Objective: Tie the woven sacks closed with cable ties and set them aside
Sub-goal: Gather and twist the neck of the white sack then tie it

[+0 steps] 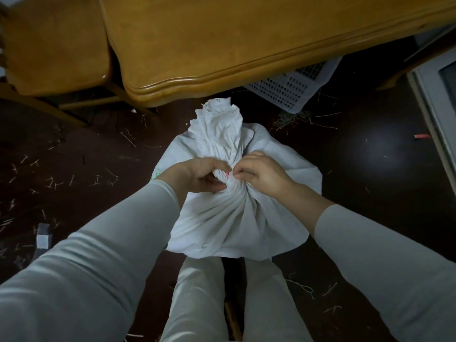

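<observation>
One white woven sack (pixel 237 218) sits on the dark floor (pixel 370 193) before the person's legs. The left hand (pixel 199 177) grips its gathered neck; the right hand (pixel 261 175) pinches a red scrap (pixel 227 175) there, perhaps the cable tie. Cinching seems underway; next, pull it tight. The sack's long axis points away, mouth toward the bench (pixel 222 58).

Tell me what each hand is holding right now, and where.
Left hand and right hand both grip the white sack at its gathered neck.
</observation>
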Available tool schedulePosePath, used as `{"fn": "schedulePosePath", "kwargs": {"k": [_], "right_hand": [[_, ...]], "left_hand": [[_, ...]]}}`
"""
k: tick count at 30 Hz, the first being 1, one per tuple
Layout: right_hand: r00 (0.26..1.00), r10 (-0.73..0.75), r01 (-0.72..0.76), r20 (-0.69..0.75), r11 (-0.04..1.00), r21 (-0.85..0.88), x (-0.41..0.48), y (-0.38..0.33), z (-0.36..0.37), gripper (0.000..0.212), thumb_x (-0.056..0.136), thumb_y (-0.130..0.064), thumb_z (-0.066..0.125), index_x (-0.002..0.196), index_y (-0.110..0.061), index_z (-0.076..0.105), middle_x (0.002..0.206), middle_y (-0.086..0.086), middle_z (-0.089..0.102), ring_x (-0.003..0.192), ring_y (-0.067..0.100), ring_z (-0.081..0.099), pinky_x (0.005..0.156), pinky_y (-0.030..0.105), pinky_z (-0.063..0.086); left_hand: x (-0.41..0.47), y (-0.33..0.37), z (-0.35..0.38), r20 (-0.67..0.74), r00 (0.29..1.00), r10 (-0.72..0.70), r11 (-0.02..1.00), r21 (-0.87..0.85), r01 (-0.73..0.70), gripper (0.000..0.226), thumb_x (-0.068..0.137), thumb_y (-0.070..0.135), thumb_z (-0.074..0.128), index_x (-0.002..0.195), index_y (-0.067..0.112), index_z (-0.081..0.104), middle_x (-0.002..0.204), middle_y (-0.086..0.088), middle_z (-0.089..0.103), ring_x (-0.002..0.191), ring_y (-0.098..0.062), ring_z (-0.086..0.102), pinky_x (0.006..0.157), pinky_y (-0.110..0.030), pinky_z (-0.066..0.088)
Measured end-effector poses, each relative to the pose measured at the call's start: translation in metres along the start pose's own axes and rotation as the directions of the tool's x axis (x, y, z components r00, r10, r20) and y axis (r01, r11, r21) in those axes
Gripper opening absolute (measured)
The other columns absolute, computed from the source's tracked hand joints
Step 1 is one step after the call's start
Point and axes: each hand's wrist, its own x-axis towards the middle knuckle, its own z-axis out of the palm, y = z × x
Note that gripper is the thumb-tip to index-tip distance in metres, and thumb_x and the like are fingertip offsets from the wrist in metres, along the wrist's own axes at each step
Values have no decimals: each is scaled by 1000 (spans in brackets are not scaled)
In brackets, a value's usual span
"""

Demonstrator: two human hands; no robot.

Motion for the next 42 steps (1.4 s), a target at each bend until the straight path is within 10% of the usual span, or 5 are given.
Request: {"fn": "schedulePosePath", "kwargs": {"k": [11,19,23,28,42], "right_hand": [[824,-518,564,231,707,-426,4,-22,-10,27,77,-15,45,73,-16,71,73,-3,68,69,15,67,58,19,52],[767,-545,641,338,616,-459,6,-10,-5,25,78,-5,47,81,-17,69,77,-6,68,70,15,63,58,25,53],[856,-477,509,200,710,-487,9,-19,-6,23,72,-5,44,70,-11,67,61,2,62,59,18,62,43,19,45],[983,-103,156,152,906,-393,11,-23,-6,16,87,-3,55,101,-5,62,91,16,59,92,31,58,64,30,44],[953,299,-264,44,894,-362,-7,-31,2,27,96,-14,43,117,-22,57,118,0,62,109,22,57,82,31,44]], "left_hand": [[-5,17,8,-107,994,36,957,289,-3,18,84,-14,51,70,-3,53,40,-10,59,31,-13,58,33,-18,48],[-9,19,-10,54,996,-66,994,93,61,18,79,11,52,79,-3,63,74,-17,64,66,-25,66,60,-30,60],[-17,28,-9,77,996,-33,999,26,31,39,64,-4,30,44,-1,63,54,-15,64,51,-24,67,61,-29,59],[-10,24,-4,123,992,4,992,122,-19,29,83,-21,39,75,-2,60,78,-11,62,72,-15,66,60,-19,58],[-13,14,19,23,986,165,717,684,-136,12,80,-2,64,71,5,60,61,-7,56,40,-10,57,53,-21,55]]}}
